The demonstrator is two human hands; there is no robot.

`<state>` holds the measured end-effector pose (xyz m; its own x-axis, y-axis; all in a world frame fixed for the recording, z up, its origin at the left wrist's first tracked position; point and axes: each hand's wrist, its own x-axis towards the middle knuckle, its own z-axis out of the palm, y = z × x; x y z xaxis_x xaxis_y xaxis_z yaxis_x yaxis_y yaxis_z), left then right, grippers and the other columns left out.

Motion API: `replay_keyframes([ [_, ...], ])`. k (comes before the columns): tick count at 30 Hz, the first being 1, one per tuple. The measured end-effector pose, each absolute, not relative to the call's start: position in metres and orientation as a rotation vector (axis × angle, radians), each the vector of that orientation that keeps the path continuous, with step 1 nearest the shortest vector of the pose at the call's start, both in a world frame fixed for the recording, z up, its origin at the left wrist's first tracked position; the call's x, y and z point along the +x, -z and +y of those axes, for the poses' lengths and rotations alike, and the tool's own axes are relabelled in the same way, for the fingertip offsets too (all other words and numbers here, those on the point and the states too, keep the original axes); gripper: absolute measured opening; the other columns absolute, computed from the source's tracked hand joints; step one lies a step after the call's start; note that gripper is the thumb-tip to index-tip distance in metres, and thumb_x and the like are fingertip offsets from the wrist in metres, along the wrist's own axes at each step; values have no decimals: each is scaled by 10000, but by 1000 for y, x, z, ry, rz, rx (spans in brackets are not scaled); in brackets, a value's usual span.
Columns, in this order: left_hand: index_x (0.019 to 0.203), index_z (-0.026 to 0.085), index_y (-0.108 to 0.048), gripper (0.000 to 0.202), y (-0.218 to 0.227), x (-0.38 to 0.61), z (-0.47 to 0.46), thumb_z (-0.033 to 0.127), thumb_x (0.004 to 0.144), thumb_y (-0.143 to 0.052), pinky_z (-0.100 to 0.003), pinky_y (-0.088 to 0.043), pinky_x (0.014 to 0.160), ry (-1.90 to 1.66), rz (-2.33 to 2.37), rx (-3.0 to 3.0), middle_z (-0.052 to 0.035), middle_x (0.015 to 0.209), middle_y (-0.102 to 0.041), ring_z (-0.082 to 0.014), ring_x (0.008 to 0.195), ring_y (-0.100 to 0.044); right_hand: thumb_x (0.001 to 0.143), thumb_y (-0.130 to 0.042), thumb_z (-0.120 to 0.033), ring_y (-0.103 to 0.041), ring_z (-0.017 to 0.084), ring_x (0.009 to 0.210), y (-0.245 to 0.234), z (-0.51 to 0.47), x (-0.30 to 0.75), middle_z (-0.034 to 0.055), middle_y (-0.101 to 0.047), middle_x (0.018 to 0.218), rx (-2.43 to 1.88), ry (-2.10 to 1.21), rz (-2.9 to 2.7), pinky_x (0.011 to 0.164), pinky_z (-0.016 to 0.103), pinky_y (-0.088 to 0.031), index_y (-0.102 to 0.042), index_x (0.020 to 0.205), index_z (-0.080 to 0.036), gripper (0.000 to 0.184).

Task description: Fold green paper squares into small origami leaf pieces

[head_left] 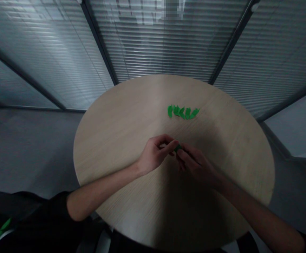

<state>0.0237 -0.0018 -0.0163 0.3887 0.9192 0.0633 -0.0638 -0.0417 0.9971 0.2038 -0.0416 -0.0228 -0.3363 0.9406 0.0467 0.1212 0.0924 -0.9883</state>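
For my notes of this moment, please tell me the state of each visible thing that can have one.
Left hand, closed on small green piece
Right hand, closed on same piece
Small green piece, held between both hands, mostly covered
Leaf-like green pieces, lying in a row on round table
Window blinds, lowered

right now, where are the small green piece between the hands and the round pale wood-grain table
Small green piece point(177, 148), head view: its exposed part.
Round pale wood-grain table point(121, 123), head view: bare top.
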Motion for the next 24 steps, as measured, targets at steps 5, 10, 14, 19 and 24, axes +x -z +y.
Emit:
replay_keyframes([
  [5, 795, 147, -630, 400, 19, 25, -3, 516, 902, -743, -258, -508, 623, -987, 774, 1297, -24, 720, -654, -133, 649, -636, 1030, -557, -538, -533, 107, 528, 25, -41, 204, -37, -540, 663, -1109, -1336, -1595, 490, 233, -431, -612, 890, -191, 378],
  [10, 807, 158, -570, 425, 17, 23, -3, 548, 937, -675, -257, -531, 603, -904, 755, 1360, -1, 710, -596, -123, 627, -612, 1042, -544, -496, -530, 104, 534, 20, -41, 207, -34, -544, 652, -1058, -1338, -1576, 499, 231, -422, -603, 833, -197, 369],
  [14, 784, 178, -525, 421, 17, 20, -3, 545, 974, -610, -220, -480, 503, -844, 770, 1455, 36, 648, -505, -101, 560, -521, 1022, -566, -526, -523, 99, 496, 22, -39, 209, -44, -523, 606, -1059, -1341, -1513, 466, 227, -413, -559, 757, -206, 416],
  [19, 792, 172, -546, 407, 18, 19, -6, 518, 1002, -580, -209, -414, 497, -775, 792, 1564, 30, 677, -495, -99, 578, -504, 982, -618, -592, -519, 104, 467, 26, -32, 210, -57, -519, 562, -1135, -1203, -1366, 445, 228, -443, -567, 773, -215, 435],
  [24, 791, 162, -584, 450, 17, 20, -7, 529, 1044, -517, -212, -370, 492, -670, 685, 1580, 8, 667, -537, -98, 575, -489, 974, -625, -636, -537, 109, 460, 26, -30, 211, -50, -545, 551, -1155, -1108, -1358, 437, 228, -448, -555, 775, -222, 464],
])
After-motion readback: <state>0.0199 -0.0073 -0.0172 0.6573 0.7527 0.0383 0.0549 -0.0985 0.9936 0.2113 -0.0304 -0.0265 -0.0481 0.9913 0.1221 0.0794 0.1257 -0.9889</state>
